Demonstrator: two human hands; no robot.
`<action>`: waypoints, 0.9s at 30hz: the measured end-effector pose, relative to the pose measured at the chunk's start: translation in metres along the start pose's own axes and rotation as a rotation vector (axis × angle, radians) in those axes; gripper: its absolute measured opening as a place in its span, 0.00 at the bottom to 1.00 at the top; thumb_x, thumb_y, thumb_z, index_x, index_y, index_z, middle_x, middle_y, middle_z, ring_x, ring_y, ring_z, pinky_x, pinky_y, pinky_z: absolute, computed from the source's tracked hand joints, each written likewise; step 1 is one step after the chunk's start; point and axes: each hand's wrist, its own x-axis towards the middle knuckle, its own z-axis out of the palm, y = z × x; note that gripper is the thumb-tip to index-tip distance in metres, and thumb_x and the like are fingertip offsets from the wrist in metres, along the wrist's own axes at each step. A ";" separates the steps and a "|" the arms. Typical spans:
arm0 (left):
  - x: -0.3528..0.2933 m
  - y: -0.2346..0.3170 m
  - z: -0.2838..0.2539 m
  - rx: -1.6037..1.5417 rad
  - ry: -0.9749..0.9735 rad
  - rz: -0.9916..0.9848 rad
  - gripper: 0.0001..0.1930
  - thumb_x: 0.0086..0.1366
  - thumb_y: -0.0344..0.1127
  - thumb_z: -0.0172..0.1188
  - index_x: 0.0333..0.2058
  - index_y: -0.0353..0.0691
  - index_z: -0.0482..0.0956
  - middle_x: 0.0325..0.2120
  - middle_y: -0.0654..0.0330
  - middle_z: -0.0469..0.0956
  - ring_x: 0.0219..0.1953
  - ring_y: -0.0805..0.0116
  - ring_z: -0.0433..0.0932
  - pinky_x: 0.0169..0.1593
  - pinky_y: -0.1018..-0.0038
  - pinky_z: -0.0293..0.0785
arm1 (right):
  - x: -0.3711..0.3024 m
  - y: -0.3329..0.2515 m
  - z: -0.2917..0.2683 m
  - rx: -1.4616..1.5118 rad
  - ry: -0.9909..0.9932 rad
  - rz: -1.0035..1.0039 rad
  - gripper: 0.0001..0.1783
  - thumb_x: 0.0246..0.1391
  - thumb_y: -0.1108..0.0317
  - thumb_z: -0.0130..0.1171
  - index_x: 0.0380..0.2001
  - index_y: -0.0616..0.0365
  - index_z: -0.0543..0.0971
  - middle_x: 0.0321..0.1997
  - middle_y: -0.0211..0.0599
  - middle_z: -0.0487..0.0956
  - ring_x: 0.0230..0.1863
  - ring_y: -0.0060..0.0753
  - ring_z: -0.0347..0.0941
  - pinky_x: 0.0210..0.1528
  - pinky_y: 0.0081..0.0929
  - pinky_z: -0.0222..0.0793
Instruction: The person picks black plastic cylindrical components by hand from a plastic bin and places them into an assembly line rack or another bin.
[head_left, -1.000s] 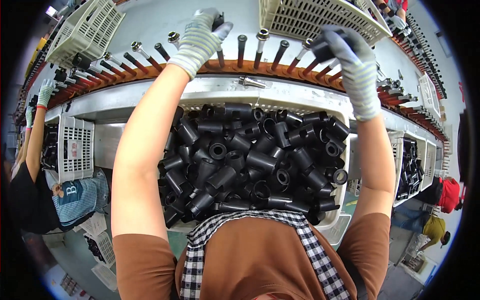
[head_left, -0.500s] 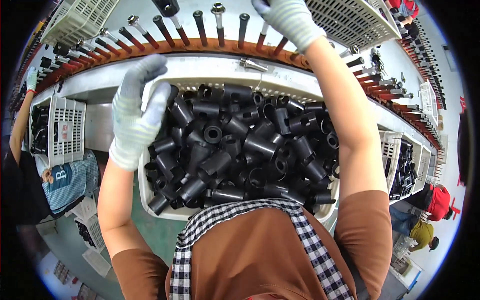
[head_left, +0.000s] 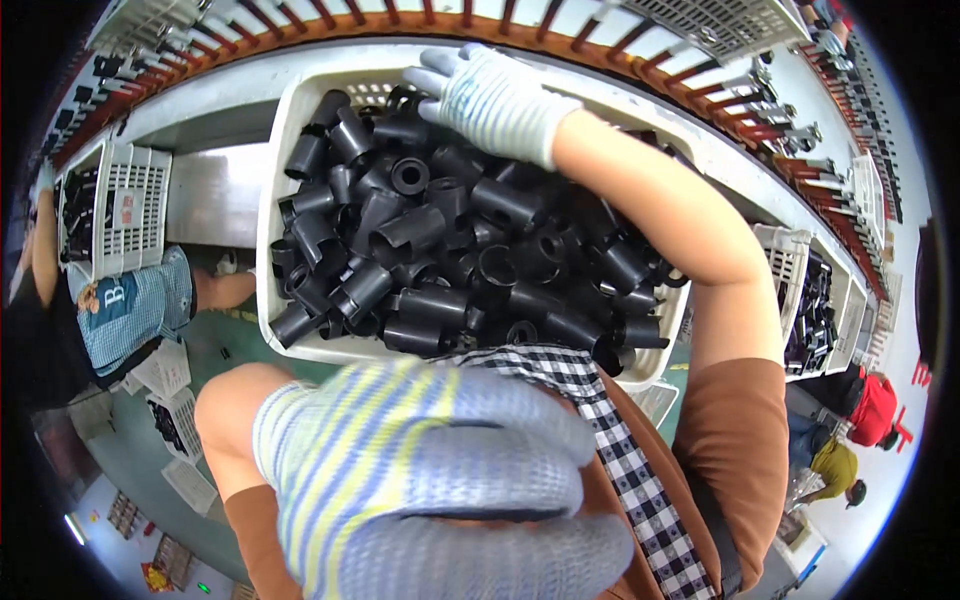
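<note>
My left hand (head_left: pixel 430 480), in a striped grey-coated glove, is raised close in front of my chest. Its fingers point right with gaps between them, and nothing shows in them. At the far side of a white plastic crate (head_left: pixel 268 230), my right hand (head_left: pixel 495 100), gloved alike, reaches leftward over the black parts. Its fingers are apart and hold nothing visible; the fingertips lie over the pile near the far rim. Short black slotted plastic tubes (head_left: pixel 410 232) fill the crate, lying every way, some showing open ends.
Behind the crate, a curved brown rail (head_left: pixel 480 27) carries a row of upright rods. A slatted crate (head_left: pixel 730 30) stands beyond it. More crates of black parts flank me, one on the left (head_left: pixel 130 210). A co-worker's arm (head_left: pixel 45 230) reaches in at far left.
My left hand has come from the crate's far left corner back toward my chest. My right hand has dropped from the rod row to the crate's far edge. The view has tilted down.
</note>
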 end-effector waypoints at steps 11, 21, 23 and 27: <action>0.022 -0.016 0.009 -1.054 -0.365 -0.291 0.20 0.41 0.40 0.70 0.25 0.27 0.78 0.16 0.54 0.74 0.16 0.60 0.74 0.17 0.69 0.64 | -0.049 0.036 -0.067 0.340 0.101 0.613 0.07 0.50 0.73 0.56 0.34 0.60 0.77 0.36 0.47 0.78 0.39 0.46 0.75 0.40 0.35 0.70; 0.004 -0.037 0.010 -0.364 -0.002 -0.234 0.09 0.52 0.29 0.59 0.31 0.32 0.75 0.25 0.54 0.74 0.25 0.61 0.74 0.31 0.67 0.70 | -0.018 0.141 -0.025 0.000 0.454 0.705 0.09 0.54 0.68 0.52 0.31 0.64 0.76 0.33 0.55 0.75 0.39 0.57 0.71 0.44 0.44 0.68; 0.019 -0.066 0.009 -0.216 0.007 -0.243 0.07 0.55 0.27 0.57 0.33 0.33 0.74 0.27 0.53 0.74 0.27 0.61 0.74 0.34 0.66 0.71 | -0.025 0.136 -0.027 0.023 0.456 0.754 0.09 0.54 0.67 0.53 0.31 0.64 0.76 0.33 0.55 0.74 0.39 0.57 0.71 0.44 0.44 0.67; -0.014 -0.064 -0.068 0.302 0.274 -0.343 0.07 0.60 0.23 0.51 0.38 0.33 0.72 0.34 0.54 0.74 0.34 0.65 0.75 0.44 0.68 0.73 | -0.010 0.137 -0.050 0.197 0.337 0.688 0.11 0.53 0.65 0.56 0.32 0.64 0.75 0.34 0.54 0.73 0.40 0.58 0.70 0.45 0.44 0.67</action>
